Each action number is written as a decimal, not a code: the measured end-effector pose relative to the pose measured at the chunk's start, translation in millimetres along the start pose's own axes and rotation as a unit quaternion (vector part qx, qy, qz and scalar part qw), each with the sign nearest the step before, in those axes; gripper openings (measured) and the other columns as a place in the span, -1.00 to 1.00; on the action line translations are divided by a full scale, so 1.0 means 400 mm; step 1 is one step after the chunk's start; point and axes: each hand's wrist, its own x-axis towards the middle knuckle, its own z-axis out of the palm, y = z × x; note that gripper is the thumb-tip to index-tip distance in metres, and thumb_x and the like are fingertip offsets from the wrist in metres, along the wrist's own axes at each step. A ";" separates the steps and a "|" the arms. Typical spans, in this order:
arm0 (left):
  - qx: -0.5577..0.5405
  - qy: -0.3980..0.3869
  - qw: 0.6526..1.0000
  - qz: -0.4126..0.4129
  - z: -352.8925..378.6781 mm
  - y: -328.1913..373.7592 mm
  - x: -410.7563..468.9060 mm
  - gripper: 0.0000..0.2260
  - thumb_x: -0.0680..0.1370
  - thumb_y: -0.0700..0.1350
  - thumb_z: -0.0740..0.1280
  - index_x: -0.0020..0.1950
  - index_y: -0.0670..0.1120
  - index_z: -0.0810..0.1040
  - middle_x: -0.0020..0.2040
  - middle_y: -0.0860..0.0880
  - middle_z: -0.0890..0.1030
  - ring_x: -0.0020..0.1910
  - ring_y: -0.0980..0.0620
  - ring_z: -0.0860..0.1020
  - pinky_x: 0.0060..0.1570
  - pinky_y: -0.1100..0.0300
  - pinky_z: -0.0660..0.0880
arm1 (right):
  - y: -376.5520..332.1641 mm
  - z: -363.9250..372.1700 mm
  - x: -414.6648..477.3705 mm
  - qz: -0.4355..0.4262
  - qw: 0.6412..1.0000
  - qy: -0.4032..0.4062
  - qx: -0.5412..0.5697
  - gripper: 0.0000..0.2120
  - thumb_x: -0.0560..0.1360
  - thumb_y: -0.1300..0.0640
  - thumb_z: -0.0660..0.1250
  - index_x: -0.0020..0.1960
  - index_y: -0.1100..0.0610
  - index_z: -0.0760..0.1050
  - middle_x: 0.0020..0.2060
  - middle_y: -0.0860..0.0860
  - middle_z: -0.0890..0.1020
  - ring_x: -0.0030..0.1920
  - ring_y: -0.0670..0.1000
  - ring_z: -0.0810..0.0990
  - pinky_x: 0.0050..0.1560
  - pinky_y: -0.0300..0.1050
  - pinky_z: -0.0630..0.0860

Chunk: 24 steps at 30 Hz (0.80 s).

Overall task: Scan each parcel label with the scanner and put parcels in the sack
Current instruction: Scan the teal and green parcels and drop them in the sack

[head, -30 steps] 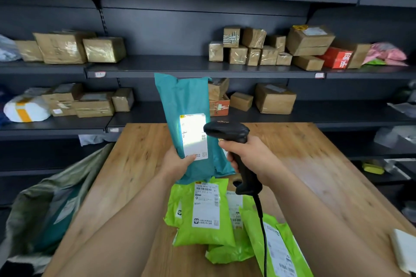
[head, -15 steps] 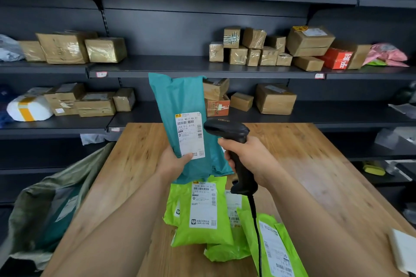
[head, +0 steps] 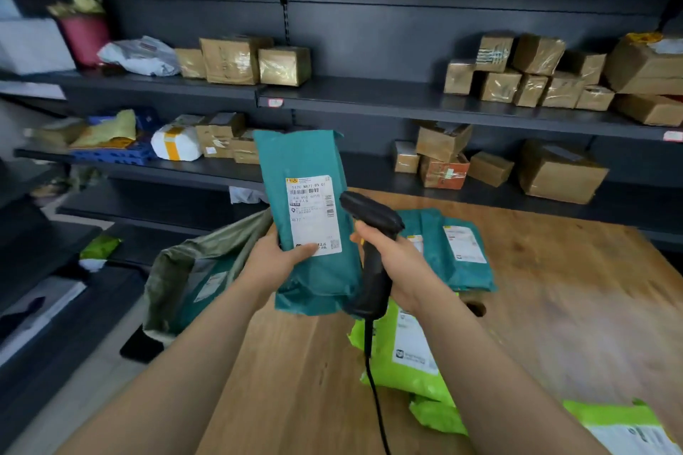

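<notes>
My left hand (head: 275,262) grips a teal parcel (head: 306,210) upright above the table's left edge, its white label (head: 312,214) facing me with my thumb on the label's lower edge. My right hand (head: 397,266) holds the black corded scanner (head: 369,251) by its handle, its head just right of the label. The grey-green sack (head: 192,270) hangs open off the table's left side, with a teal parcel showing inside. More teal parcels (head: 454,251) lie on the table behind the scanner. Lime-green parcels (head: 410,355) lie under my right forearm.
The wooden table (head: 554,307) stretches to the right. Another lime-green parcel (head: 624,428) lies at its near right corner. Dark shelves (head: 369,96) with taped cardboard boxes stand behind. A dark low surface (head: 55,307) lies at the left, beside the sack.
My view has swung to the left, bringing the sack and floor into sight. The teal parcel and scanner stay together in my hands; the bright scan light on the label is gone.
</notes>
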 end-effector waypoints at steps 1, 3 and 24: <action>0.002 0.006 1.000 -0.009 -0.041 -0.008 -0.005 -0.67 0.44 -0.08 0.50 0.17 0.00 0.55 0.06 0.08 0.66 0.02 0.03 0.64 0.08 0.04 0.57 | 0.016 0.035 0.009 0.011 1.000 -0.013 -0.001 -0.71 0.48 0.01 0.44 0.07 0.20 0.60 -0.07 0.08 0.71 -0.07 0.06 0.69 0.02 0.00 0.61; -0.003 0.016 1.000 -0.025 -0.123 -0.023 -0.015 -0.63 0.41 -0.05 0.52 0.19 -0.04 0.57 0.07 0.03 0.68 0.01 0.01 0.66 0.08 0.01 0.59 | 0.046 0.111 0.024 0.031 0.998 -0.047 -0.010 -0.66 0.46 -0.02 0.45 0.13 0.17 0.61 0.00 0.09 0.72 0.02 0.11 0.70 0.14 0.10 0.59; 0.106 0.070 0.990 -0.065 -1.055 -0.211 0.125 -0.66 0.53 -0.14 0.40 0.29 -0.15 0.49 0.02 0.05 0.60 -0.11 0.19 0.59 -0.28 0.30 0.56 | 0.400 1.030 0.234 0.175 0.980 -0.087 0.029 -0.66 0.46 0.01 0.47 0.17 0.14 0.61 -0.01 0.08 0.72 0.03 0.13 0.70 0.18 0.06 0.57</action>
